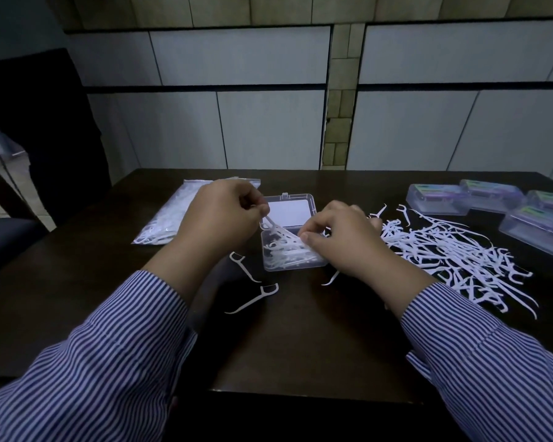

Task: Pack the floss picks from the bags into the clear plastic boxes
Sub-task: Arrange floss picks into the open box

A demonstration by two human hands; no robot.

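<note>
On the dark wooden table (300, 330) an open clear plastic box (292, 250) holds white floss picks (288, 253). The left hand (221, 218) pinches one pick over the box's far left corner; the right hand (342, 237) curls its fingers on picks at the box's right edge. A loose pile of white picks (444, 247) lies right — a clear plastic bag of picks (173, 215) far left, closed clear boxes (492, 202) far right.

White picks on a dark tabletop, as I see it from my feed.

My sleeves (115, 355) are blue-and-white pinstriped. The floss picks (444, 247) are plain white against the dark brown tabletop (300, 330). The open box (292, 250) is clear, its lid showing a white panel; the closed boxes (438, 199) carry purple and green labels. The bag (173, 212) looks clear and whitish. Behind, the wall (268, 122) has pale grey panels with black lines.
</note>
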